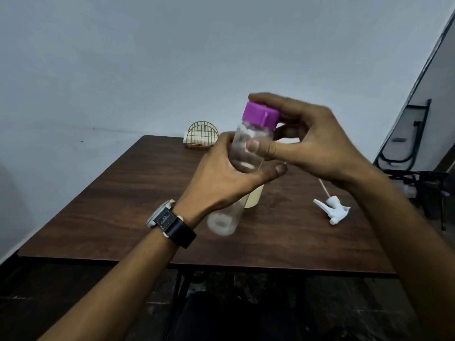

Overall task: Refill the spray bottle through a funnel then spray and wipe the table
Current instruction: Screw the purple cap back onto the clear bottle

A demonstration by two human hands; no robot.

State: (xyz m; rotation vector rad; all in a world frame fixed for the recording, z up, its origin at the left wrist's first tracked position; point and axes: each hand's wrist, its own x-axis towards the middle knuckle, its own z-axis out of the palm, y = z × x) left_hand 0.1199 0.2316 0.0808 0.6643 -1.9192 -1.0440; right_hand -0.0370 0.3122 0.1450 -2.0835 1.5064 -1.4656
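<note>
Apparently uncapping: left hand (221, 173) grips clear bottle (242, 153) steady, right hand (312, 141) pinches purple cap (261, 116), sprayer head (332, 209) below right hand.

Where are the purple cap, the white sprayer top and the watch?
purple cap (260, 114): head view, its front side.
white sprayer top (333, 209): head view, its body, lying on the table.
watch (172, 223): head view, its black strap.

1. The clear bottle (242, 153) is motion-blurred; its middle is hidden by the left hand (221, 178).
2. Behind that bottle, a pale yellow container (254, 196) is mostly hidden.
3. Right of the bottle, the spray head's (332, 209) tube passes behind the right hand (312, 141).
</note>
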